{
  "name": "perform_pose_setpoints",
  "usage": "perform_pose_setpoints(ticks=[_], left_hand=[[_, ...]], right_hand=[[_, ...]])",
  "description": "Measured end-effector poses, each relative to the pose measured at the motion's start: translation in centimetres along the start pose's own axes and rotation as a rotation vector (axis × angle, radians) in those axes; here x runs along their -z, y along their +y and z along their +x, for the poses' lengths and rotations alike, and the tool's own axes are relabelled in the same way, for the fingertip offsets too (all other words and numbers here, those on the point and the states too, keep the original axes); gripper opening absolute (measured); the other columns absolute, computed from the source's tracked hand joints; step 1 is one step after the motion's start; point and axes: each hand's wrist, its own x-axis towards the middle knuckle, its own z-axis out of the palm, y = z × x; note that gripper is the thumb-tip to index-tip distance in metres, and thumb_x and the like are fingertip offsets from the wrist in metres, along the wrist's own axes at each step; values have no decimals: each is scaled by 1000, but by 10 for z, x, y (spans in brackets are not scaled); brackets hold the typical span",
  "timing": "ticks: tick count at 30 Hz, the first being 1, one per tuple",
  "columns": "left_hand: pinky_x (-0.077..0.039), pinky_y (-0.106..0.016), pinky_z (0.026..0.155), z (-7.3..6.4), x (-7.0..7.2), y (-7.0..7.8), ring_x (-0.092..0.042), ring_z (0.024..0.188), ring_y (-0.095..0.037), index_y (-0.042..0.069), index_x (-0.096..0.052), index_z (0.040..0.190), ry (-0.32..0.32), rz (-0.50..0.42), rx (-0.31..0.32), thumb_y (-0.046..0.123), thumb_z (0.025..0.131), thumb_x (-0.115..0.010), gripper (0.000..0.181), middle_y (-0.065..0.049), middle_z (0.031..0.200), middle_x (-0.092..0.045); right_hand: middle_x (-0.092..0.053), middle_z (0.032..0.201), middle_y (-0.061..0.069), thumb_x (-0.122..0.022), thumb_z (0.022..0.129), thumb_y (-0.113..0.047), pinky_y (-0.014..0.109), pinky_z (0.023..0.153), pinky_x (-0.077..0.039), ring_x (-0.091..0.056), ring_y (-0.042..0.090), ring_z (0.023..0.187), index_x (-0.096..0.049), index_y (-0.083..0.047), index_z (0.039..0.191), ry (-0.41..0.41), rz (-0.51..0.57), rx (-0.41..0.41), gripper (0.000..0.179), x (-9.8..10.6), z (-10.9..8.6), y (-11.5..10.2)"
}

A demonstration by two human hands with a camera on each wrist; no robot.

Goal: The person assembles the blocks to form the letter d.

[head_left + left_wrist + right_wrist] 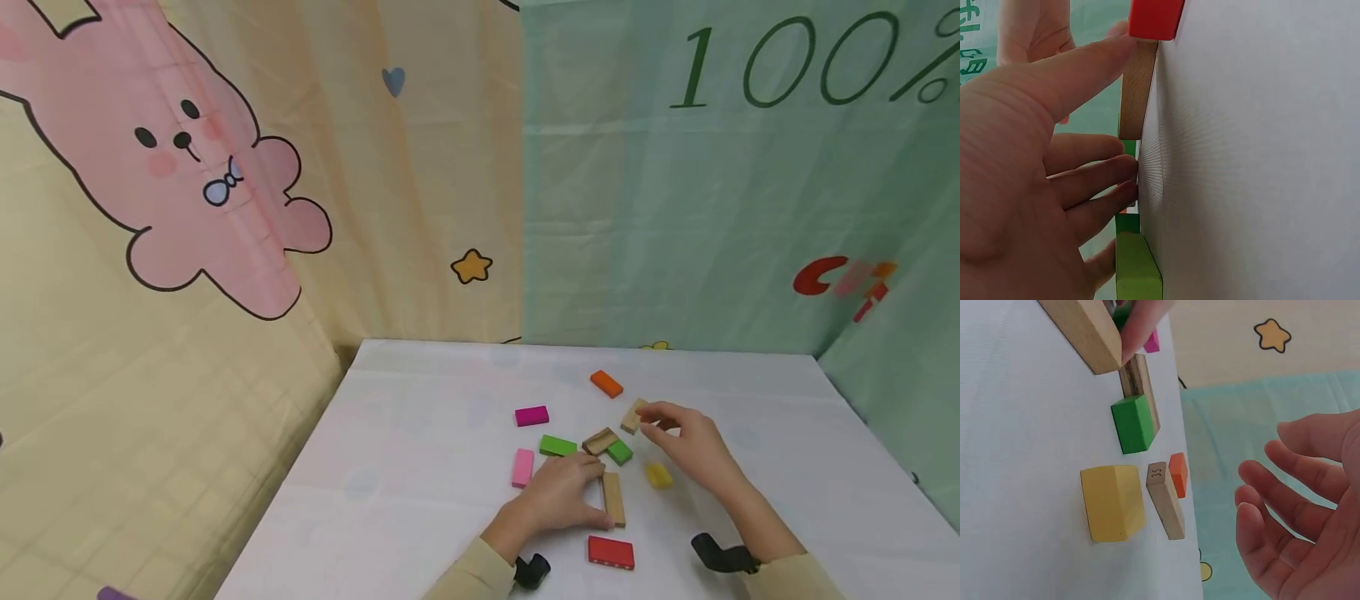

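My left hand [558, 493] pinches a long plain wooden block [613, 500] lengthwise, thumb at its near end and fingertips at its far end. The block lies low on the white table. My right hand [690, 442] holds nothing, its fingers loosely bent in the right wrist view, apart from the small wooden block marked 35 [1165, 500]. Between the hands lie a grooved wooden block [600, 441] and a small green block [619, 452], close together. A yellow block [1113, 503] sits below the right hand. A longer green block [558, 446] lies just beyond the left fingers.
A red block [611, 552] lies on the near side of the white table [420, 467]. Pink [522, 468] and magenta [532, 416] blocks are to the left, an orange block [606, 384] farther back. Printed curtains [667, 208] hang behind the table.
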Motion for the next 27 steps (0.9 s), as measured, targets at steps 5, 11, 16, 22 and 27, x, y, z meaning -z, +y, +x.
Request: perform_pose_setpoints(ticks=[5,11,16,22,27], left_hand=[[-42,-31,106,-3,0,0,-47,131,-7,21,-60,140,21,28,4,66,79,-74,77,11,142,-53],[-42,-30,104,-2,-1,-2,-48,131,-7,21,-61,139,49,32,3,66,79,-74,76,10,142,-53],[-42,-30,104,-2,-3,0,-48,130,-7,22,-62,138,59,26,8,67,79,-73,75,11,142,-53],[-41,-31,106,-3,-5,3,-47,131,-6,24,-61,139,46,9,27,67,79,-73,75,12,142,-52],[-41,-32,106,-4,-5,3,-46,131,-6,25,-61,140,41,-3,39,66,79,-74,74,13,142,-53]], right_hand=[[-67,116,13,-65,99,-18,43,80,-54,-60,32,103,-65,-7,128,22,14,-46,31,-3,17,11],[-60,128,23,-63,100,-25,51,86,-54,-58,42,113,-56,-5,138,-40,37,-156,44,-5,36,31],[-55,132,30,-64,99,-33,55,88,-51,-54,48,117,-47,-1,145,-94,14,-222,59,-7,45,40],[-49,134,35,-68,94,-42,60,92,-47,-51,48,116,-43,4,146,-146,-5,-274,73,-12,51,46],[-44,133,35,-72,90,-47,62,97,-43,-48,48,117,-47,6,143,-148,-29,-276,79,-19,55,50]])
